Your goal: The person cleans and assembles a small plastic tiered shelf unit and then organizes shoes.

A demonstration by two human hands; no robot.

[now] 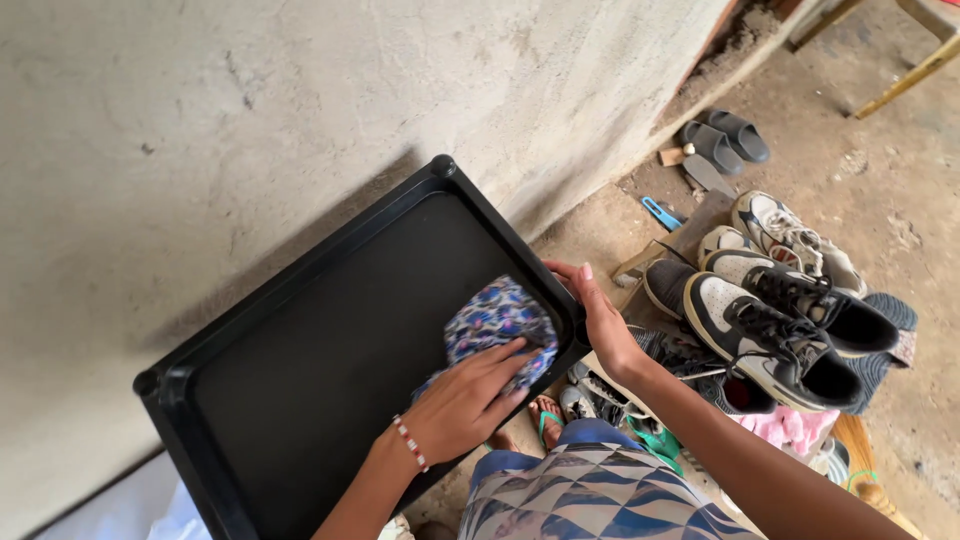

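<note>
A black plastic shelf top (330, 300) stands against a rough plaster wall. My left hand (465, 405), with a beaded bracelet on the wrist, presses a blue and purple patterned cloth (497, 322) flat on the shelf's right part. My right hand (600, 320) grips the shelf's right rim, thumb on the edge.
Beside the shelf, on the dirt floor, lies a heap of shoes: black and white sneakers (770, 335), white sneakers (785, 235) and grey slides (725, 138). A pink cloth (790, 425) and a blue tool (660, 213) lie among them. My feet in green sandals (548, 418) show below.
</note>
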